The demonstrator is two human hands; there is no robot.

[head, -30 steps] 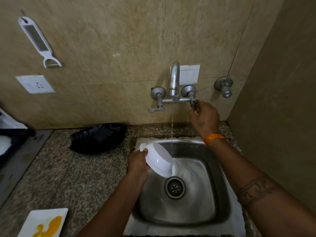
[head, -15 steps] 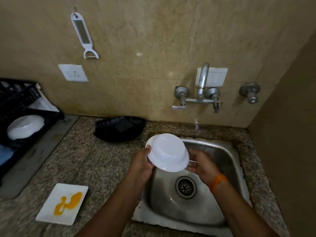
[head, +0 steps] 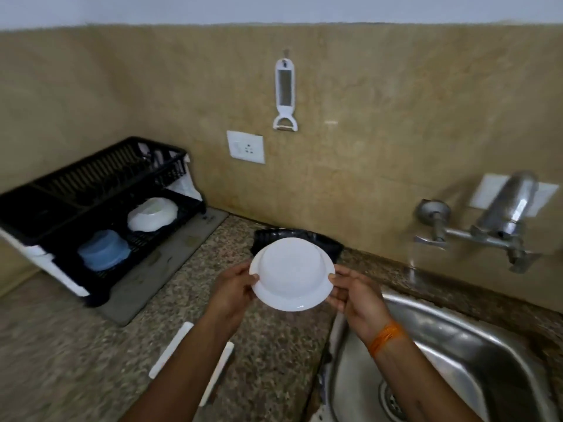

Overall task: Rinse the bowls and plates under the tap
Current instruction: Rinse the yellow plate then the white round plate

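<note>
I hold a white bowl [head: 291, 274] upside down over the granite counter, left of the steel sink [head: 457, 336]. My left hand [head: 233, 289] grips its left rim and my right hand [head: 355, 295] pinches its right rim. The tap [head: 499, 220] on the wall at the right shows no running water. A white square plate [head: 185, 348] lies on the counter under my left forearm, mostly hidden. Another white bowl [head: 152, 214] sits overturned in the black dish rack [head: 100, 214] at the left.
A blue container [head: 103, 249] stands in the rack's lower tier, and a grey mat [head: 170, 260] lies under the rack. A black tray [head: 323, 242] sits behind the held bowl against the wall. A white peeler [head: 285, 95] and a socket [head: 245, 146] are on the wall.
My right hand left the tap handle and took the bowl's right rim. The water stopped. Both hands carried the bowl out of the sink to the left, over the counter, and my view turned left.
</note>
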